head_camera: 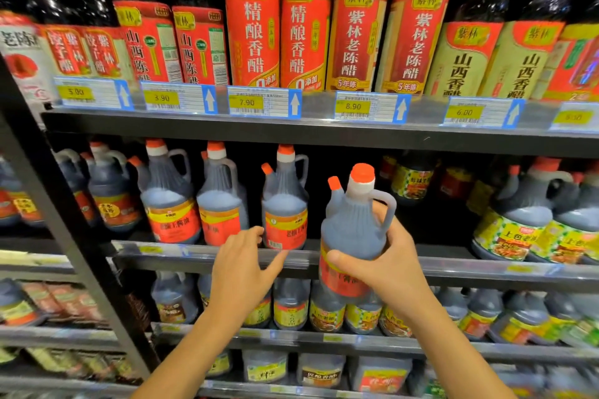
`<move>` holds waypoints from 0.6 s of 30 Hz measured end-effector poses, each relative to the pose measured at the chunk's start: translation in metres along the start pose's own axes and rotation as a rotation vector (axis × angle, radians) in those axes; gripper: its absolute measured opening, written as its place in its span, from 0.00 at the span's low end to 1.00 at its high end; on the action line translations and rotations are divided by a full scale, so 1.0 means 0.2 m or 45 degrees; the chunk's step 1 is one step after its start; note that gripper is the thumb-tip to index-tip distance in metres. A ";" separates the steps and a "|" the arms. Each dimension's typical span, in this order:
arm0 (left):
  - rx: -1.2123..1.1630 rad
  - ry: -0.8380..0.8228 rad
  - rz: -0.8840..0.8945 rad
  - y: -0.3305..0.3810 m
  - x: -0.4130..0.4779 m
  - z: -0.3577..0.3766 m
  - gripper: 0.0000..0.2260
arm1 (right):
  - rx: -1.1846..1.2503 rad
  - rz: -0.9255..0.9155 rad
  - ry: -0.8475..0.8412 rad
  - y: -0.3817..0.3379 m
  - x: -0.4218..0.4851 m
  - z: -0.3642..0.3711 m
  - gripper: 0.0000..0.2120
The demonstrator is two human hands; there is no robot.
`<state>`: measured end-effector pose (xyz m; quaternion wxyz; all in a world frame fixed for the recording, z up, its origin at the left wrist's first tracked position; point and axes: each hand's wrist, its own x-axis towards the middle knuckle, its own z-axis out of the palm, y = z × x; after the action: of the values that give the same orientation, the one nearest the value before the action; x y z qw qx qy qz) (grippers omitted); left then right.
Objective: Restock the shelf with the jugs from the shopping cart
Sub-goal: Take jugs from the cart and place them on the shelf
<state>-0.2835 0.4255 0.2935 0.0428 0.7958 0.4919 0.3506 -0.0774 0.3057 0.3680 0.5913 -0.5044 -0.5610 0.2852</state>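
My right hand (393,264) grips a dark jug (351,220) with an orange cap and a red label, held upright in front of the middle shelf (453,264). The jug hangs just before a gap in the row, to the right of three matching jugs (285,214) that stand on that shelf. My left hand (244,261) is spread, its fingertips touching the lower label of the nearest shelved jug at the shelf's front rail. No shopping cart is in view.
Tall red and yellow vinegar bottles (303,32) fill the upper shelf above blue price tags (264,103). Larger jugs with green labels (515,223) stand at the right of the middle shelf. Smaller jugs crowd the lower shelves. A black upright post (64,227) runs down the left.
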 end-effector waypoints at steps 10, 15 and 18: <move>0.299 0.055 0.255 -0.11 -0.03 0.11 0.17 | -0.283 -0.360 0.078 0.04 0.21 0.01 0.38; 0.333 0.025 0.265 -0.11 -0.03 0.11 0.16 | -0.252 -0.189 0.136 0.16 0.29 0.01 0.38; 0.334 0.020 0.263 -0.11 -0.04 0.11 0.16 | -0.223 -0.035 0.155 0.22 0.35 -0.01 0.39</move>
<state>-0.2895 0.4365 0.2644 -0.1015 0.8382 0.4493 0.2920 -0.0516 0.3827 0.3546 0.5817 -0.5628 -0.5537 0.1956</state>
